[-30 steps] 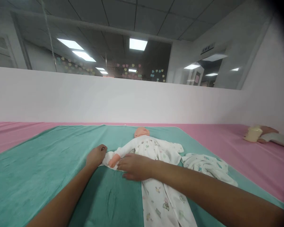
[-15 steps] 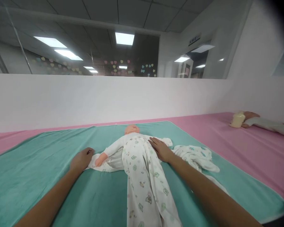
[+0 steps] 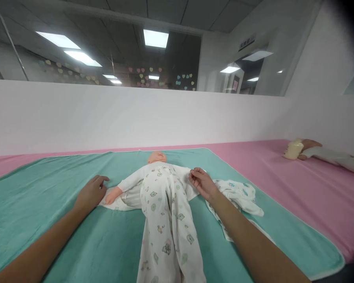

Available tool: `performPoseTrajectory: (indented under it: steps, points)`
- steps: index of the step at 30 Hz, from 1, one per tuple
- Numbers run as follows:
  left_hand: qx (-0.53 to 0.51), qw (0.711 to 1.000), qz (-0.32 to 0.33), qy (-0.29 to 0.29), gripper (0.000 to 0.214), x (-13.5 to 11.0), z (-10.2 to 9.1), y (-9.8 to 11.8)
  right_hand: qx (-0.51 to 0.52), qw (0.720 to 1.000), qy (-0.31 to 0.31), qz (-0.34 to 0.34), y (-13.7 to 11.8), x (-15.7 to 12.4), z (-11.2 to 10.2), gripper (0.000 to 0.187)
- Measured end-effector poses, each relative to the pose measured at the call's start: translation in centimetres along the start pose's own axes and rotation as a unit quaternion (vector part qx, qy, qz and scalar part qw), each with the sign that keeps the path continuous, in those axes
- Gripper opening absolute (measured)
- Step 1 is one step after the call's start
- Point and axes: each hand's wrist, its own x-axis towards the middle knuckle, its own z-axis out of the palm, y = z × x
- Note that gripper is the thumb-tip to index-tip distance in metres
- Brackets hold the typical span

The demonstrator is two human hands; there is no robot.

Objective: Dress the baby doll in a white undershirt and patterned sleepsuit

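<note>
A baby doll (image 3: 157, 157) lies on its back on a teal mat (image 3: 47, 196), dressed in a white printed romper (image 3: 162, 212) whose legs trail toward me. My left hand (image 3: 91, 192) rests flat on the mat beside the doll's bare hand, fingers apart, on the edge of the white cloth. My right hand (image 3: 202, 182) is at the doll's other side, fingers curled on the romper's sleeve cloth near its shoulder.
A second crumpled white printed garment (image 3: 238, 194) lies right of the doll. The mat covers a pink surface (image 3: 283, 181) against a low white wall. At far right another person's hand (image 3: 309, 145) holds a cream bottle (image 3: 293, 150).
My right hand moved from the doll's left arm across to its other side and curled on the sleeve. The view shifted left and down; my left hand stayed by the doll's hand.
</note>
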Motion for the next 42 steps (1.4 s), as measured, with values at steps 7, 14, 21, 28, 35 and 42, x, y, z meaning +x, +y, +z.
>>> performPoseTrajectory:
  steps: [7, 14, 21, 28, 35, 42]
  points:
    - [-0.007, 1.0, 0.002, -0.006, 0.036, 0.1, -0.1, 0.1, 0.24, 0.96, -0.127, 0.07, -2.0, -1.5, 1.5, 0.011]
    - [-0.022, 1.0, -0.001, -0.001, 0.034, 0.3, 0.2, -0.3, 0.238, 0.945, -0.197, 0.104, -1.7, -1.9, 1.5, 0.01]
    - [-0.023, 1.0, -0.012, -0.003, 0.035, 0.1, 0.0, 0.2, 0.232, 0.947, -0.202, 0.097, -1.4, -1.7, 1.2, 0.026]
    - [-0.04, 0.999, -0.023, -0.013, 0.036, -0.1, -0.3, 0.5, 0.173, 0.96, -0.2, 0.096, -1.6, -1.9, 1.8, 0.037]
    - [-0.038, 0.999, -0.018, -0.012, 0.037, 0.1, 0.0, 0.1, 0.133, 0.97, -0.172, 0.108, -1.7, -1.9, 1.9, 0.046]
    - [-0.034, 0.999, -0.028, -0.022, 0.037, 0.0, 0.0, 0.0, 0.158, 0.966, -0.157, 0.131, -1.5, -1.5, 1.6, 0.049]
